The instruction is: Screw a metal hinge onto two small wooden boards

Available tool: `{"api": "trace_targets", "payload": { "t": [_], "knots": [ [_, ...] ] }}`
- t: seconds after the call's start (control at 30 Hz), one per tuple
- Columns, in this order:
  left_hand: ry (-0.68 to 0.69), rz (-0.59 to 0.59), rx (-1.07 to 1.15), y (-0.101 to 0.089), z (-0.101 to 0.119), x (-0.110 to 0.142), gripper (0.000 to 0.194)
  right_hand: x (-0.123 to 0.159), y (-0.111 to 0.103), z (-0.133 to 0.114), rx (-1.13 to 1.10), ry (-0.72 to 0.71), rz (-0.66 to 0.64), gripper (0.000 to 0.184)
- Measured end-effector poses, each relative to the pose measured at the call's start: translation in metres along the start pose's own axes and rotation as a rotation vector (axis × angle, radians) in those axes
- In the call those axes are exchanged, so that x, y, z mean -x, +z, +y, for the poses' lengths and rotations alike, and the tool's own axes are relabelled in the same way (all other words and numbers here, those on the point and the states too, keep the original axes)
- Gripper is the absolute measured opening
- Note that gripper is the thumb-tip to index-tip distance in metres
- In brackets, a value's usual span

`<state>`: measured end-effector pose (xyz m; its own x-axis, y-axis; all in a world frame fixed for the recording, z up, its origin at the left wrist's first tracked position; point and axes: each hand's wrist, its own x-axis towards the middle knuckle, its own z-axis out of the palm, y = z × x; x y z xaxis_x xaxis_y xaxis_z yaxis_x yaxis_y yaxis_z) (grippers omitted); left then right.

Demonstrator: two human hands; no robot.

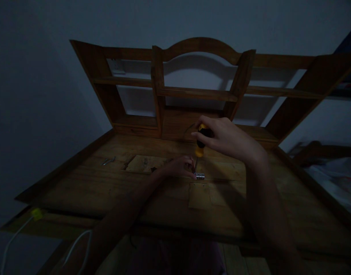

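My right hand [221, 135] is wrapped round the yellow and black handle of a screwdriver [199, 151], held nearly upright over the desk. Its thin shaft points down to a small shiny metal piece [200, 176], perhaps a hinge, lying on the wood. With fingers closed, my left hand [179, 167] pinches at the left end of that metal piece, beside the screwdriver's tip. What exactly sits between the left fingertips is too dark to make out. Just in front of the metal piece is a pale rectangular patch [199, 195] on the desk top.
A wooden desk [78, 187] carries a shelf unit [192, 93] along its back. Small metal tools or fasteners [108, 160] lie at the left, and a torn pale strip [143, 163] is nearer the middle. A white cable [16, 233] and yellow object [36, 214] are at the front left edge.
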<state>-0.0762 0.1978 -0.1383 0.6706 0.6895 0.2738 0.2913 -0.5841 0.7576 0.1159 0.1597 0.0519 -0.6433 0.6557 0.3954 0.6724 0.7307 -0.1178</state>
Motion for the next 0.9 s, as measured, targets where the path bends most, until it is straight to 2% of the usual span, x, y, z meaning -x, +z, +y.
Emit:
{"api": "trace_targets", "payload": {
  "t": [0.13, 0.27, 0.43, 0.63, 0.9],
  "knots": [
    [-0.037, 0.000, -0.010, -0.0004, -0.0005, 0.0001, 0.033, -0.0017, 0.0018, -0.0002, 0.057, 0.051, 0.017, 0.036],
    [-0.027, -0.001, -0.014, -0.0005, 0.0006, -0.0002, 0.032, -0.0030, 0.0000, -0.0003, -0.011, 0.030, -0.005, 0.025],
    [-0.017, 0.013, 0.001, 0.0004, 0.0006, -0.0009, 0.032, -0.0024, -0.0021, -0.0027, -0.080, -0.053, -0.019, 0.022],
    [-0.012, 0.001, 0.019, 0.0003, 0.0005, -0.0004, 0.031, -0.0039, 0.0016, -0.0007, -0.041, 0.021, 0.005, 0.028],
    [0.013, 0.014, 0.009, 0.0007, -0.0054, -0.0004, 0.031, -0.0031, -0.0019, -0.0003, -0.058, -0.021, -0.012, 0.031]
  ]
}}
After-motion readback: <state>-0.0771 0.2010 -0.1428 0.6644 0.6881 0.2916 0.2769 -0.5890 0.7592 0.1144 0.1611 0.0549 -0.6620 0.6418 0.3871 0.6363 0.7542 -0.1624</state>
